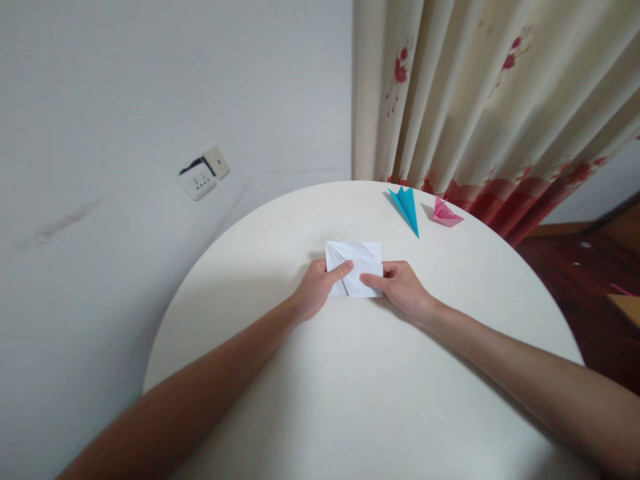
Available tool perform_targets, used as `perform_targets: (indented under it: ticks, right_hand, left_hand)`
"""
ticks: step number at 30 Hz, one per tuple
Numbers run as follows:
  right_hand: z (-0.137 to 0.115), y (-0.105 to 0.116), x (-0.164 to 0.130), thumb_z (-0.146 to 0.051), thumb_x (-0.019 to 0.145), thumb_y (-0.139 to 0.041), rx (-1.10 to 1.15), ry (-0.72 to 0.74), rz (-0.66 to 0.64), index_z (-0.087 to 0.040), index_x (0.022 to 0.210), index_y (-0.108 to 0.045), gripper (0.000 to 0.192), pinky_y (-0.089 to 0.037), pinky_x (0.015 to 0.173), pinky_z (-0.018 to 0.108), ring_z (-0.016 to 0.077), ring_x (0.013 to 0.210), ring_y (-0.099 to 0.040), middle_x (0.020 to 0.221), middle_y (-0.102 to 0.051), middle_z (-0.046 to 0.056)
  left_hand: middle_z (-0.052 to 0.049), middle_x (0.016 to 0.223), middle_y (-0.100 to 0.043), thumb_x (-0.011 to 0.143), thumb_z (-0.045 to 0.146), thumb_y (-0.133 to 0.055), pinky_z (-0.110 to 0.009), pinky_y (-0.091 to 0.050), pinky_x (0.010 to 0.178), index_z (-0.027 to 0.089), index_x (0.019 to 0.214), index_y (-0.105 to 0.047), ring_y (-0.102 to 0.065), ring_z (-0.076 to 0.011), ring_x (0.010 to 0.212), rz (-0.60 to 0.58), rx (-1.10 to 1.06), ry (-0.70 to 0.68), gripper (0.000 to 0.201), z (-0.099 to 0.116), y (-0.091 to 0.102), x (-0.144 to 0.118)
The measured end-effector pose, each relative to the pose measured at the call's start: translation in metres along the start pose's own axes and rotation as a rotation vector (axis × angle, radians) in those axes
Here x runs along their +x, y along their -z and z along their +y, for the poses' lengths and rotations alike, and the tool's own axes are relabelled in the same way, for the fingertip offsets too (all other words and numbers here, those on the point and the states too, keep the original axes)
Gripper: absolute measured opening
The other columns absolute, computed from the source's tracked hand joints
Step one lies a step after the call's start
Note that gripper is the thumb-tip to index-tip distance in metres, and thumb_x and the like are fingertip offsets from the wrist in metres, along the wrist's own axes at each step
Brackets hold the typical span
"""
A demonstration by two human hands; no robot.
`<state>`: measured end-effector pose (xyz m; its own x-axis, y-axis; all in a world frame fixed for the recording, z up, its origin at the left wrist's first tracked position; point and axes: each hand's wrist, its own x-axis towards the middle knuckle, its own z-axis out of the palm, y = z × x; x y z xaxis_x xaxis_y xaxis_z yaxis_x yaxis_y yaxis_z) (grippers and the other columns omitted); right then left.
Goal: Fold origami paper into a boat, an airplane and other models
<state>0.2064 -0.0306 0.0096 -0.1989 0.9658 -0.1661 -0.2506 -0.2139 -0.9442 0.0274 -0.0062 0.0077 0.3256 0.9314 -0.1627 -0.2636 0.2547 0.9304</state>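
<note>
The left hand (316, 288) grips the lower left corner of a folded white paper (356, 261), with the thumb lying across the top face and the other fingers curled beneath the edge. The right hand (400, 285) grips the lower right corner of the same paper, with the thumb pressed flat on the top face and pointing toward 9 o'clock. The 2 thumbs nearly meet at the lower middle of the paper. Both hands are closed on the paper, and both forearms run back toward 6 o'clock, resting on or just above the surface.

The paper is a rectangle with diagonal creases showing on its upper face. It lies on a round white table (350, 400), slightly past the table center toward 12 o'clock. Whether the near edge is lifted off the surface cannot be determined.

At 1 o'clock from the hands, near the far rim of the table, lies a blue paper plane (407, 205) with its nose pointing toward 5 o'clock. Just beside it, at its 3 o'clock, sits a pink folded paper (444, 213). The 2 items are close together but apart, and both are well apart from the white paper.

Beyond the table at 12 o'clock to 2 o'clock hangs a cream curtain (475, 100) with a red flower print. At 10 o'clock, a wall socket (203, 175) is mounted on the pale wall (125, 100).
</note>
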Motion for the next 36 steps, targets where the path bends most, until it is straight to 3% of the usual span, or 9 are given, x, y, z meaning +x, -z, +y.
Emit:
perform_targets:
  ticks: [7,12,16,19,25,36]
  right_hand:
    - [0.003,0.001,0.002,-0.042,0.059,-0.091,0.036,0.063,0.007,-0.014,0.087,-0.079,0.041,-0.049,0.072,0.034,0.0193,0.073,-0.065,0.082,-0.076,0.006]
    - [0.007,0.005,0.006,-0.055,0.067,-0.084,-0.083,0.109,0.113,-0.015,0.066,-0.072,0.042,-0.04,0.059,0.029,0.014,0.061,-0.053,0.064,-0.066,0.001]
    - [0.005,0.007,0.009,-0.064,0.071,-0.077,-0.077,0.124,0.169,-0.018,0.061,-0.067,0.048,-0.043,0.063,0.031,0.0151,0.062,-0.052,0.063,-0.063,0.001]
    - [-0.001,0.004,0.007,-0.061,0.07,-0.08,-0.01,0.104,0.132,-0.017,0.067,-0.069,0.045,-0.047,0.067,0.032,0.016,0.066,-0.057,0.068,-0.066,0.002]
    - [0.0,0.001,0.001,-0.042,0.059,-0.093,0.051,-0.033,-0.111,-0.014,0.086,-0.078,0.041,-0.05,0.075,0.034,0.018,0.072,-0.065,0.08,-0.076,0.006]
    - [0.004,0.003,0.004,-0.041,0.061,-0.09,0.029,-0.033,-0.004,-0.011,0.081,-0.078,0.037,-0.049,0.069,0.034,0.0201,0.071,-0.066,0.079,-0.076,0.008]
  left_hand:
    - [-0.014,0.099,-0.079,0.068,0.043,-0.089,-0.039,-0.058,0.081,0.01,0.098,-0.079,-0.075,-0.0278,0.085,0.055,0.11,-0.043,0.046,-0.001,-0.001,-0.003]
    - [-0.015,0.1,-0.079,0.067,0.045,-0.09,-0.04,-0.059,0.08,0.01,0.097,-0.079,-0.075,-0.0293,0.085,0.111,0.13,-0.036,0.047,-0.003,-0.001,-0.003]
    - [-0.016,0.099,-0.079,0.066,0.045,-0.09,-0.043,-0.059,0.083,0.01,0.095,-0.079,-0.075,-0.0312,0.087,0.161,0.105,-0.08,0.047,-0.006,0.001,0.0]
    - [-0.015,0.099,-0.079,0.067,0.045,-0.09,-0.043,-0.059,0.084,0.01,0.095,-0.079,-0.075,-0.0305,0.087,0.166,0.076,-0.1,0.047,-0.007,0.001,0.0]
    - [-0.014,0.097,-0.079,0.065,0.045,-0.09,-0.041,-0.06,0.077,0.01,0.093,-0.079,-0.075,-0.0295,0.081,0.184,0.107,-0.075,0.046,-0.006,-0.001,-0.003]
    - [-0.013,0.094,-0.079,0.07,0.048,-0.087,-0.037,-0.059,0.072,0.011,0.097,-0.078,-0.075,-0.0268,0.079,0.139,0.055,-0.079,0.047,-0.008,0.004,0.003]
